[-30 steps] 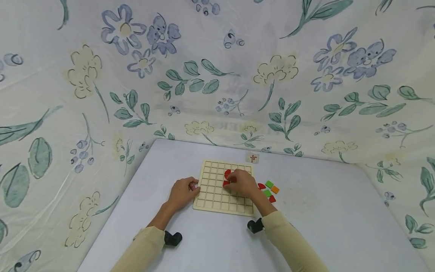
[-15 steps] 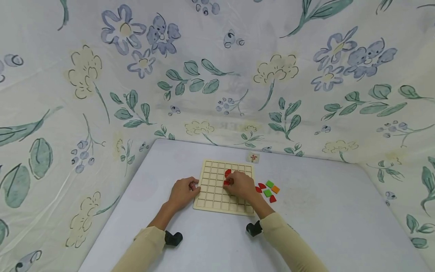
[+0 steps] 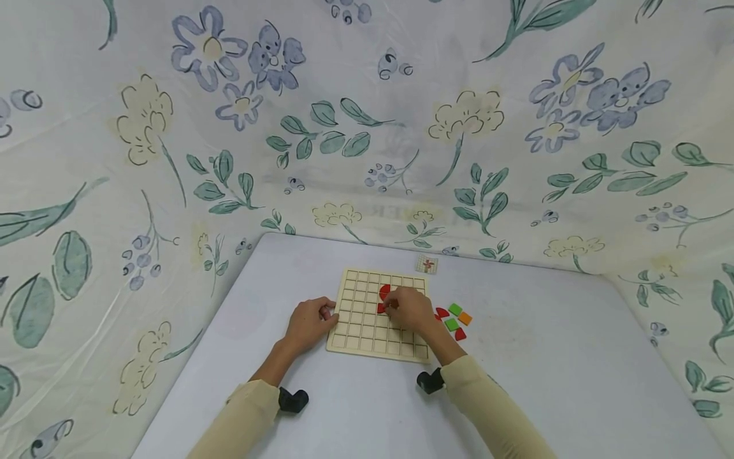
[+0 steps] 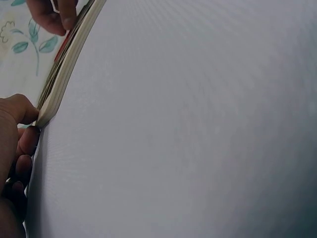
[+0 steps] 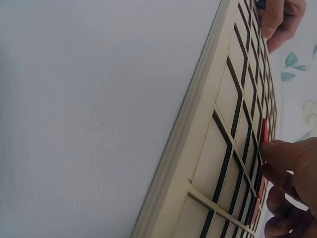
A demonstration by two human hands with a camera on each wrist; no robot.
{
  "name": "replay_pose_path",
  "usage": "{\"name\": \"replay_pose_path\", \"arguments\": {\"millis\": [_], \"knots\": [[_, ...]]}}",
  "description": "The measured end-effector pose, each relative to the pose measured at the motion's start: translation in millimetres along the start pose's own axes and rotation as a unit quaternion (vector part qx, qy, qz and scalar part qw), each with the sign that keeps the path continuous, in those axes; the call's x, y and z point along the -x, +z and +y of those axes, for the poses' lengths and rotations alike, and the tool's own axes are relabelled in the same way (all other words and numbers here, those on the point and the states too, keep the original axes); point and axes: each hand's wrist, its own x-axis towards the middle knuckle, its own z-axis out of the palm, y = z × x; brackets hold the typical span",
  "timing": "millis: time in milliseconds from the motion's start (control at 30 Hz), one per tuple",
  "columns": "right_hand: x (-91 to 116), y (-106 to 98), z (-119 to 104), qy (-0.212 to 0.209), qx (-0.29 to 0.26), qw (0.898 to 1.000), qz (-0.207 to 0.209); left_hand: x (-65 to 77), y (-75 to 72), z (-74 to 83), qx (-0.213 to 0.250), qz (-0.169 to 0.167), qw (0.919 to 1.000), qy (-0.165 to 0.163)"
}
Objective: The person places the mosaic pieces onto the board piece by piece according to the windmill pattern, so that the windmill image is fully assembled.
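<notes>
A pale wooden grid board [image 3: 357, 320] lies on the table. My left hand [image 3: 309, 324] grips its left edge, the thumb [image 4: 24, 108] on the rim and the other fingers curled at the side. Over the board's upper right part, my right hand [image 3: 411, 310] has its fingertips down at the red pieces. In the right wrist view, its thumb and curled fingers pinch a red piece [image 5: 264, 130] at the grid. Rounded red pieces [image 3: 385, 292] sit in cells just beyond the fingertips, and another red piece [image 3: 381, 308] shows beside them. The hand hides part of this group.
Right of the board lie loose red pieces [image 3: 460, 334], green squares [image 3: 455, 309] and an orange square [image 3: 465, 319]. A small pattern card [image 3: 427, 264] lies behind the board on the white table [image 3: 545, 363]. A floral cloth [image 3: 367, 127] hangs around the table.
My right fingers have drawn together and shifted slightly right, showing more of the red pieces. The left hand and the board keep their place.
</notes>
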Motion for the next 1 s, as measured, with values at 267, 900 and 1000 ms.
{"name": "replay_pose_path", "arguments": {"millis": [267,900,1000], "knots": [[8.9,-14.7,23.2,0.05,-0.023,0.998,0.026,-0.3,1.6,-0.2,0.002,-0.002,1.0,0.005],[37.4,-34.3,83.4,0.136,-0.029,0.99,0.036,-1.0,2.1,-4.0,-0.006,0.001,1.0,-0.001],[42.7,-38.2,92.3,0.146,-0.026,0.988,0.037,-1.0,2.2,-3.5,-0.006,0.0,1.0,0.002]]}}
